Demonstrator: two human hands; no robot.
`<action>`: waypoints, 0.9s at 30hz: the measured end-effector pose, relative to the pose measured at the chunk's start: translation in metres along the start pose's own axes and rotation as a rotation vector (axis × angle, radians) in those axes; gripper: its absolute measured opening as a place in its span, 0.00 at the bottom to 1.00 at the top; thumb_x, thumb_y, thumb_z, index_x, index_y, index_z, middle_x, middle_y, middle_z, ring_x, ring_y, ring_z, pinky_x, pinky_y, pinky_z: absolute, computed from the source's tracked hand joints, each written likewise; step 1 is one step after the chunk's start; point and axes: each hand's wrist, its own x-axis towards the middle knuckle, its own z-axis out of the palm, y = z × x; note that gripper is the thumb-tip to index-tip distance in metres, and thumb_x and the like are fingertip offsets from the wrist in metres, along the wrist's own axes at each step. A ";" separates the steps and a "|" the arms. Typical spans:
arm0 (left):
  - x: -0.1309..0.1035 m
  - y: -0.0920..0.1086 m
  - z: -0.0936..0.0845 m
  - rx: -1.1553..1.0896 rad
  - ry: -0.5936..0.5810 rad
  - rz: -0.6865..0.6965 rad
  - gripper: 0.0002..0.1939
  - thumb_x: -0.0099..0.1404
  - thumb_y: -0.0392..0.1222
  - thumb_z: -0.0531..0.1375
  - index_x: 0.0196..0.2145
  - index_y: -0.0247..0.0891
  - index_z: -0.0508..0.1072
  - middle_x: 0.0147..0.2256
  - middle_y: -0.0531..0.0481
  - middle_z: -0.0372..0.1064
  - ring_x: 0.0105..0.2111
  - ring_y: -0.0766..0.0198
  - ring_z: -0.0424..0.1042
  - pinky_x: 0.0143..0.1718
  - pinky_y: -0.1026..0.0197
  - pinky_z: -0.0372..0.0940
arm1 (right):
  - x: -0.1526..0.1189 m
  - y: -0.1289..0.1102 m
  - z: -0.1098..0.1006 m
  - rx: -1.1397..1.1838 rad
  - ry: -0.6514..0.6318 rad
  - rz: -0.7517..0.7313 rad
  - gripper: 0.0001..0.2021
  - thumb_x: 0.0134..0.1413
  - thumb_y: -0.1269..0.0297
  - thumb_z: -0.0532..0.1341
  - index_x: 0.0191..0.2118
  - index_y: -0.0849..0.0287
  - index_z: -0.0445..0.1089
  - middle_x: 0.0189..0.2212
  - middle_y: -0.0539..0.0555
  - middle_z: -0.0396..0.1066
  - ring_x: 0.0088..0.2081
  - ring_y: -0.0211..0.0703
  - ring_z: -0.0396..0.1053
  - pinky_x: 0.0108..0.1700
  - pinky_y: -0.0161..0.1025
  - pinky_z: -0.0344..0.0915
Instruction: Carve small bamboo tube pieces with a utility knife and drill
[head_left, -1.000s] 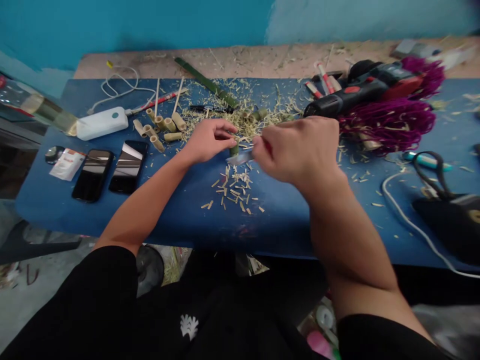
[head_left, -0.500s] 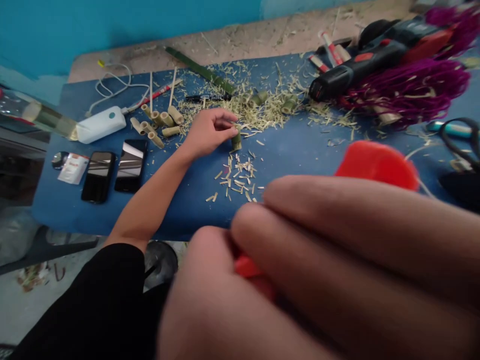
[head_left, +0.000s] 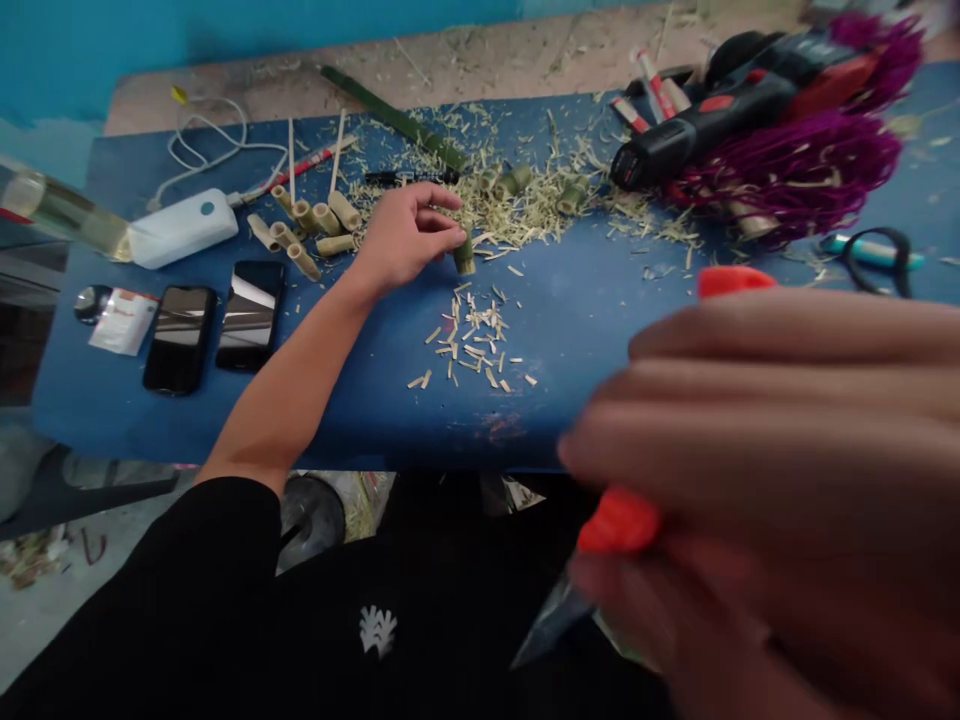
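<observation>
Nearest, the blurred right hand (head_left: 787,440) is curled around a red-handled knife with a pointed metal blade (head_left: 551,618), seen over the lap, short of the blue surface's (head_left: 375,350) front edge; a careless swing could nick a leg. Past pale wood-like slivers (head_left: 474,345), the left hand (head_left: 405,238), thumb and fingers nearly closed, pinches a short green bamboo piece (head_left: 465,256), roughly upright mid-surface; a slipping blade could reach those fingertips. Near the left edge, a small white sachet (head_left: 124,322) hides its contents; farther, a clear plastic bottle (head_left: 71,212) contains yellowish liquid.
</observation>
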 end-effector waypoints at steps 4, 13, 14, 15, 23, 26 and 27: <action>-0.001 -0.001 0.002 -0.024 -0.030 0.016 0.14 0.58 0.33 0.75 0.42 0.37 0.81 0.38 0.48 0.85 0.43 0.57 0.82 0.51 0.47 0.81 | 0.089 0.061 0.005 -0.038 -0.117 -0.304 0.24 0.61 0.29 0.56 0.46 0.34 0.82 0.29 0.56 0.74 0.32 0.58 0.70 0.46 0.60 0.68; -0.003 -0.005 0.004 0.060 -0.104 0.032 0.11 0.63 0.37 0.75 0.43 0.34 0.82 0.38 0.45 0.84 0.42 0.58 0.86 0.46 0.55 0.82 | 0.149 0.187 0.039 0.004 -0.268 -0.193 0.18 0.68 0.42 0.62 0.49 0.51 0.74 0.35 0.55 0.76 0.35 0.48 0.71 0.43 0.48 0.66; -0.003 -0.005 0.005 0.065 -0.111 0.034 0.11 0.63 0.37 0.75 0.43 0.34 0.82 0.38 0.44 0.84 0.42 0.58 0.86 0.46 0.55 0.82 | 0.147 0.184 0.040 0.009 -0.299 -0.196 0.16 0.69 0.44 0.61 0.47 0.51 0.75 0.34 0.54 0.77 0.35 0.48 0.71 0.43 0.47 0.66; -0.003 -0.005 0.006 0.066 -0.118 0.034 0.11 0.63 0.37 0.75 0.43 0.33 0.83 0.38 0.44 0.84 0.41 0.58 0.85 0.46 0.55 0.82 | 0.147 0.180 0.040 0.017 -0.333 -0.204 0.16 0.70 0.44 0.61 0.45 0.50 0.76 0.34 0.54 0.77 0.35 0.48 0.72 0.44 0.47 0.66; -0.004 -0.001 0.011 -0.015 -0.034 0.083 0.11 0.60 0.30 0.75 0.40 0.34 0.84 0.36 0.45 0.84 0.36 0.62 0.83 0.39 0.60 0.78 | 0.151 0.174 0.046 -0.080 -0.237 -0.263 0.15 0.66 0.47 0.65 0.33 0.50 0.69 0.26 0.49 0.69 0.30 0.43 0.64 0.38 0.44 0.57; -0.005 0.008 0.009 -0.054 0.126 0.145 0.10 0.60 0.27 0.74 0.36 0.38 0.83 0.33 0.51 0.83 0.33 0.65 0.81 0.35 0.61 0.75 | 0.157 0.189 0.051 -0.054 -0.068 -0.308 0.15 0.63 0.52 0.69 0.30 0.51 0.67 0.24 0.47 0.65 0.28 0.40 0.60 0.37 0.44 0.54; -0.005 0.013 0.007 -0.068 0.187 0.170 0.11 0.60 0.25 0.73 0.34 0.40 0.82 0.31 0.55 0.82 0.31 0.67 0.78 0.33 0.62 0.73 | 0.159 0.192 0.052 -0.052 -0.009 -0.310 0.15 0.63 0.54 0.69 0.29 0.51 0.67 0.23 0.46 0.63 0.28 0.39 0.58 0.36 0.44 0.53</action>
